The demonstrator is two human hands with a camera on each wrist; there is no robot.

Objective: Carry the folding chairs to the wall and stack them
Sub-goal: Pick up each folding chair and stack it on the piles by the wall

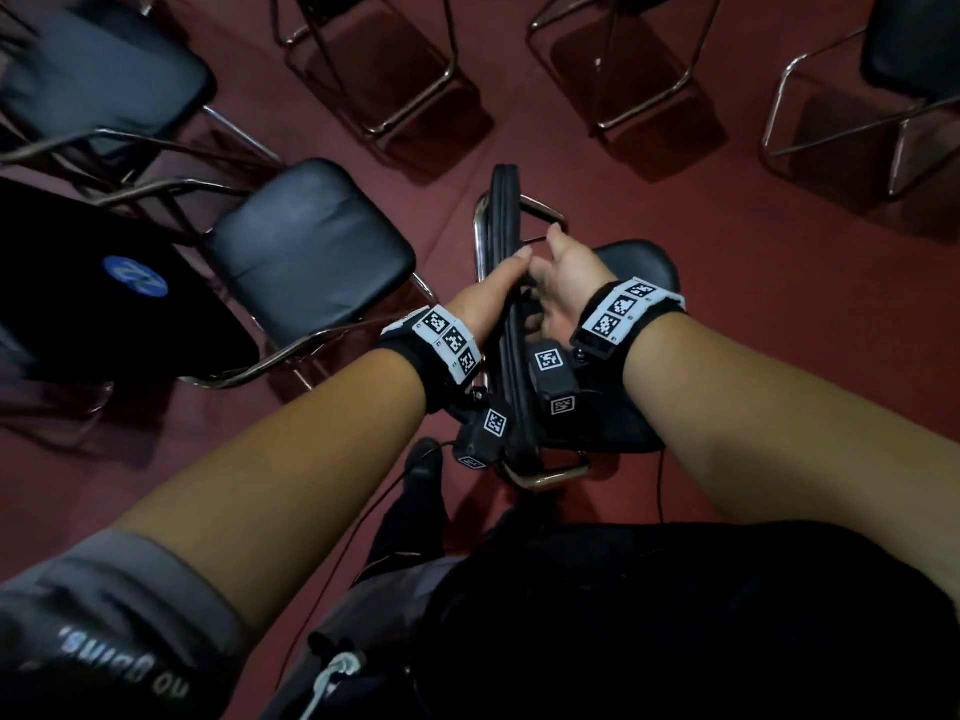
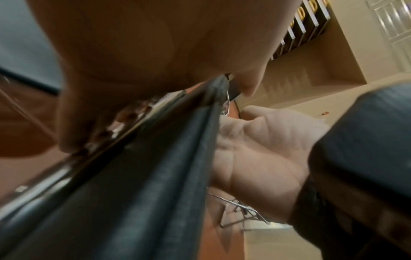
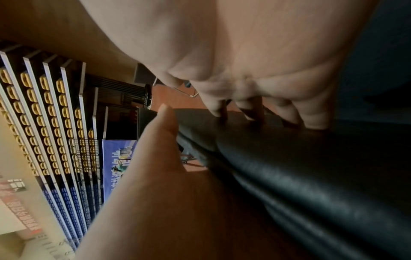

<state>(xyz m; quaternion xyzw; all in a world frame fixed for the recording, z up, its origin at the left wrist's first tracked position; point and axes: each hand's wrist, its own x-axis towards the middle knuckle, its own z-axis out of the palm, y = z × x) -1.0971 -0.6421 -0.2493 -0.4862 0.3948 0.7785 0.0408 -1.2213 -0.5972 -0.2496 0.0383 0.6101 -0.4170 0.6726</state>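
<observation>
Upside-down "no" on grey sleeve (image 1: 104, 636); other lettering unreadable

folding chair (image 1: 511, 283): shiny chrome tubing, black leatherette | floor (image 1: 727, 314): matt maroon carpet
</observation>
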